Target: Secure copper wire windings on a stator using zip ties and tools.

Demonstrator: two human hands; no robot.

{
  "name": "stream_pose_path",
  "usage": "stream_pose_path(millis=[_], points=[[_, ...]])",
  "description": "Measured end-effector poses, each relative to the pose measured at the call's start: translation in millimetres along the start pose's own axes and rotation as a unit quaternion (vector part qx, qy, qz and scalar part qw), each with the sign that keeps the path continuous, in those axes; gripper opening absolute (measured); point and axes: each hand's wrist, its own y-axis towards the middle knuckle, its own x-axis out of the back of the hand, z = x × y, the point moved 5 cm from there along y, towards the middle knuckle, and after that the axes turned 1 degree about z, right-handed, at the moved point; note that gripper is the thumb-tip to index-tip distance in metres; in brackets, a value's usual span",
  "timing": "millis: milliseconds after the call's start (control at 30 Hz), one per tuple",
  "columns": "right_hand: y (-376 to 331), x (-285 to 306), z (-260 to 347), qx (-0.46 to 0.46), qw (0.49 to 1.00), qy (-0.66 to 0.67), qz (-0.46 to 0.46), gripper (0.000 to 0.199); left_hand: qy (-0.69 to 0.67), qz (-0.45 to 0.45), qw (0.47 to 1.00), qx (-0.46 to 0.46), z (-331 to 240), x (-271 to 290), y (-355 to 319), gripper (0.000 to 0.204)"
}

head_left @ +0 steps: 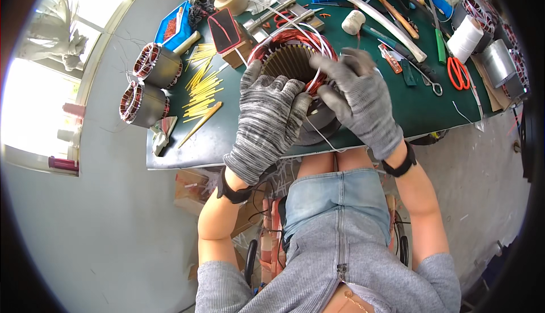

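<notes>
A hollow metal cylinder wound with red wire (pixel 288 62) stands near the green tabletop's (pixel 417 106) front edge. The left hand in striped grey knit (pixel 262 111) rests on its rim, fingers close together; the similarly gloved right hand (pixel 364 100) is beside it, thumb and forefinger apart, others too blurred to tell.

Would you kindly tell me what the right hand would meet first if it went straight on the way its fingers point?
Most likely the red wire winding on the stator, just ahead of the right hand; depth is unclear, so they may already touch.
</notes>
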Motion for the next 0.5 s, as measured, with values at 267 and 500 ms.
stream_pose_path(millis=[267, 500], points=[[-59, 14, 20, -0.094, 0.994, -0.042, 0.038, 0.050, -0.027, 0.028, 0.996, -0.084, 8, 9, 10, 0.021], [-60, 14, 23, -0.139, 0.985, 0.085, -0.055, 0.032, -0.050, 0.035, 0.994, -0.096, 11, 9, 11, 0.024]])
